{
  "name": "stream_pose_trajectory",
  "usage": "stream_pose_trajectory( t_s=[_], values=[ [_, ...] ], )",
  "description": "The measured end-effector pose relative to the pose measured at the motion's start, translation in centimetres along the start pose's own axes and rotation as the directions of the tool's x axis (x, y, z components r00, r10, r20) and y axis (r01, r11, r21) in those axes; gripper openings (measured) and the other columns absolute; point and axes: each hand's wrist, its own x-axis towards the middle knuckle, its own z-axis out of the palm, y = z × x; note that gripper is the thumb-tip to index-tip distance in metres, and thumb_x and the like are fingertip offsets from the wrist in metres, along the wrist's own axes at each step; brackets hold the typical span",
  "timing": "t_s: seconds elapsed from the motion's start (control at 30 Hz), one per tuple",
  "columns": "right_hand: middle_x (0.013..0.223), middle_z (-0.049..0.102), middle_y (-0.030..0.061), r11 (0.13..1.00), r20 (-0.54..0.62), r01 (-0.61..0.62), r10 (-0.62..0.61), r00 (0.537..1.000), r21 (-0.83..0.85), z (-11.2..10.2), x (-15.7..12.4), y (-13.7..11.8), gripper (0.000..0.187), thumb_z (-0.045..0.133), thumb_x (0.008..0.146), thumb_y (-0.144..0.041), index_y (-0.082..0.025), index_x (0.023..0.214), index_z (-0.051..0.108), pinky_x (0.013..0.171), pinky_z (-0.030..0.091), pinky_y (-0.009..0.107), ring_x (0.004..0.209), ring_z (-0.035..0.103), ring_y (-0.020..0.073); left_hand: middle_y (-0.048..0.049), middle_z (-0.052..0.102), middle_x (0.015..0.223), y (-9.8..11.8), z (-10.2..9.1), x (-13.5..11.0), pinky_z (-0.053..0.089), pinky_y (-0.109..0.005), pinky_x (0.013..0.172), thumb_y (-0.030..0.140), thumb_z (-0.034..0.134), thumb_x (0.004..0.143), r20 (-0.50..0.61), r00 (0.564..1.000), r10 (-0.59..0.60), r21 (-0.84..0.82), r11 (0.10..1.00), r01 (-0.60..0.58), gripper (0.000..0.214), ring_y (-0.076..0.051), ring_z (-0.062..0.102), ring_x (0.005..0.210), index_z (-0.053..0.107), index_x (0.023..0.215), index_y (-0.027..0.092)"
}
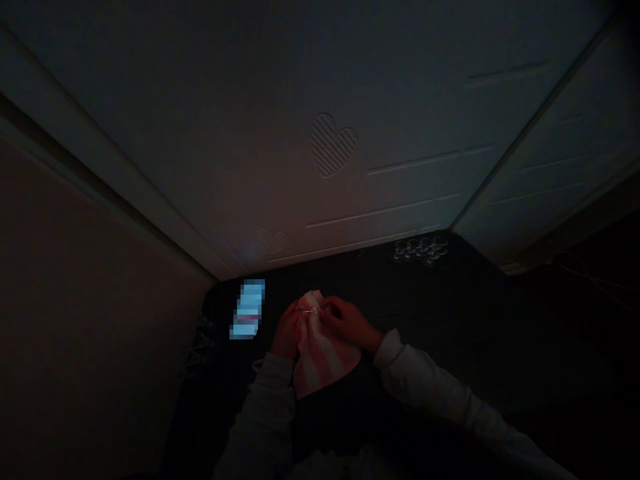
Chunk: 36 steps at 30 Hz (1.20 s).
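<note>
A pink-and-white striped cloth (320, 363) hangs gathered between my two hands, its lower end fanned out over the dark surface. My left hand (287, 331) is closed on the left side of the cloth near its top. On the right, my right hand (347, 323) pinches at the gathered part with bent fingers. A small shiny, clear piece (313, 311) lies across the cloth between my fingertips; the dim light hides its exact kind.
To the left of my hands lies a lit phone (249, 309) with a blurred screen. Several clear, ring-like pieces (420, 250) sit in a cluster at the back right of the dark surface (450, 320). Behind it rises a pale panel (225, 133) with raised hearts.
</note>
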Motion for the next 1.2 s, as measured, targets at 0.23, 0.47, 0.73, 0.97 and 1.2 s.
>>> stream_pose_trajectory(
  t_s=[0.23, 0.47, 0.73, 0.97, 1.2],
  values=[
    [0.071, 0.053, -0.0006, 1.000, -0.001, 0.010, -0.010, 1.000, 0.009, 0.12, -0.01, 0.19, 0.022, 0.046, 0.080, -0.033, -0.016, 0.092, 0.053, 0.056, 0.036, 0.021, 0.062, 0.047, 0.0102, -0.0004, 0.061, 0.066, -0.41, -0.44, 0.33, 0.040, -0.023, 0.058, 0.020, 0.062, 0.054, 0.009, 1.000, 0.019, 0.012, 1.000, -0.020, 0.022, -0.012, 0.055, 0.061, 0.059, 0.075, 0.013],
    [0.069, 0.053, -0.0009, 1.000, -0.006, 0.015, -0.015, 1.000, -0.012, 0.06, 0.05, 0.15, 0.021, 0.048, 0.079, -0.031, -0.016, 0.092, 0.054, 0.056, 0.036, 0.021, 0.061, 0.047, 0.0100, 0.0005, 0.061, 0.065, -0.47, -0.43, 0.21, 0.040, -0.023, 0.059, 0.020, 0.062, 0.054, -0.002, 1.000, 0.014, -0.016, 1.000, -0.014, 0.021, -0.012, 0.055, 0.061, 0.058, 0.074, 0.013],
    [0.070, 0.053, -0.0008, 1.000, 0.006, 0.005, -0.005, 1.000, 0.001, 0.05, 0.03, 0.13, 0.021, 0.046, 0.080, -0.032, -0.017, 0.092, 0.053, 0.055, 0.036, 0.021, 0.062, 0.047, 0.0102, 0.0003, 0.060, 0.064, -0.59, -0.56, 0.44, 0.040, -0.022, 0.058, 0.020, 0.062, 0.054, 0.014, 1.000, 0.018, 0.016, 1.000, -0.019, 0.020, -0.012, 0.055, 0.061, 0.058, 0.072, 0.013],
    [0.069, 0.052, -0.0012, 1.000, 0.009, 0.009, -0.009, 1.000, 0.013, 0.00, 0.00, 0.05, 0.022, 0.047, 0.079, -0.033, -0.017, 0.092, 0.053, 0.055, 0.036, 0.021, 0.061, 0.047, 0.0098, 0.0008, 0.060, 0.063, -0.49, -0.43, 0.38, 0.040, -0.022, 0.056, 0.019, 0.063, 0.053, 0.002, 0.999, -0.035, -0.026, 0.999, 0.035, 0.024, -0.011, 0.055, 0.058, 0.058, 0.076, 0.014],
    [0.070, 0.053, -0.0009, 1.000, 0.002, 0.008, -0.008, 1.000, -0.015, 0.06, 0.06, 0.17, 0.021, 0.048, 0.079, -0.032, -0.017, 0.093, 0.053, 0.055, 0.036, 0.021, 0.061, 0.047, 0.0101, -0.0012, 0.062, 0.069, -0.82, -0.58, 0.66, 0.042, -0.024, 0.061, 0.019, 0.063, 0.053, 0.013, 0.999, -0.029, -0.043, 0.999, 0.029, 0.028, -0.013, 0.057, 0.063, 0.058, 0.081, 0.013]
  ],
)
